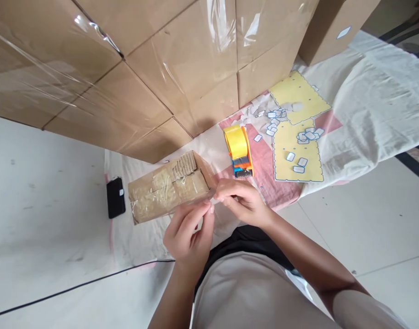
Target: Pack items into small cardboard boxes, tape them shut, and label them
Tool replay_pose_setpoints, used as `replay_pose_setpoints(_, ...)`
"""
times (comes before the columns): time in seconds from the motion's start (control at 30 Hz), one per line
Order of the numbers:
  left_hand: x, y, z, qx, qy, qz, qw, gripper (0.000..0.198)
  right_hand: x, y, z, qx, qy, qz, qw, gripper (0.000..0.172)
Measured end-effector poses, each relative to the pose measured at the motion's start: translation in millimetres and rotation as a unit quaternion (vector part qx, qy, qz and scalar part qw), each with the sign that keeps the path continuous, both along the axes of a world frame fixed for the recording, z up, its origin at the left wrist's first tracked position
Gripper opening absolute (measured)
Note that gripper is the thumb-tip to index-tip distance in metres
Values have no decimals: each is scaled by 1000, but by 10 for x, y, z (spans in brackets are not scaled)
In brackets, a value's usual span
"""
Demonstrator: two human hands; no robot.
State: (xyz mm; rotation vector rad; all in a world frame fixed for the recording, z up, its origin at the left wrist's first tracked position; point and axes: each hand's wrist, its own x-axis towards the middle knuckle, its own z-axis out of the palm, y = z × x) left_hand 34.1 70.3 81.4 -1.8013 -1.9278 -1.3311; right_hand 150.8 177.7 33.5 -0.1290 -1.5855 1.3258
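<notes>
White piece [214, 200]: small, pinched between fingertips of left hand [190, 230] and right hand [243, 201]; mostly covered, exact form unclear. Carton [161, 189] just beside: brown, oblong, lying flat, worn; clear tape over crinkled top, corrugated ribs bare toward right end.

Carton [168, 188] on cloth [363, 103], stacked boxes [192, 68] behind — tape dispenser [237, 144] right of carton — small pieces [299, 169] on sheet [281, 141] farther right.
</notes>
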Motion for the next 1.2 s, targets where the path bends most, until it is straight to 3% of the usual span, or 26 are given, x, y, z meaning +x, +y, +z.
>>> replay_pose_setpoints(0.17,-9,-21,-72,29,52,-30,998,39,47,-12,-47,22,23,-30,999,9)
replay_pose_setpoints(0.23,-129,-23,-61,26,83,0,996,40,117,87,-42,13,-4,-50,999,8)
replay_pose_setpoints(0.33,-510,-6,20,-35,116,179,976,39,232,349,6,-37,-107,-67,991,6)
replay_pose_setpoints(0.4,-840,6,76,-168,58,303,936,54,263,523,58,-71,-187,-1,980,7)
replay_pose_setpoints(0.43,-1001,8,91,-234,7,334,913,65,254,588,81,-83,-223,45,970,8)
replay_pose_setpoints(0.5,-1275,0,88,-323,-98,327,883,75,193,660,102,-98,-282,120,947,12)
replay_pose_setpoints(0.63,-1524,-50,18,-351,-160,291,875,72,20,624,1,-126,-309,167,928,16)
replay_pose_setpoints(0.87,-1437,-61,29,-334,-159,279,886,67,-54,456,-309,-192,-256,215,923,9)
replay_pose_setpoints(1.2,-1412,-52,27,-330,-149,293,885,72,-150,386,-381,-255,-227,208,917,12)
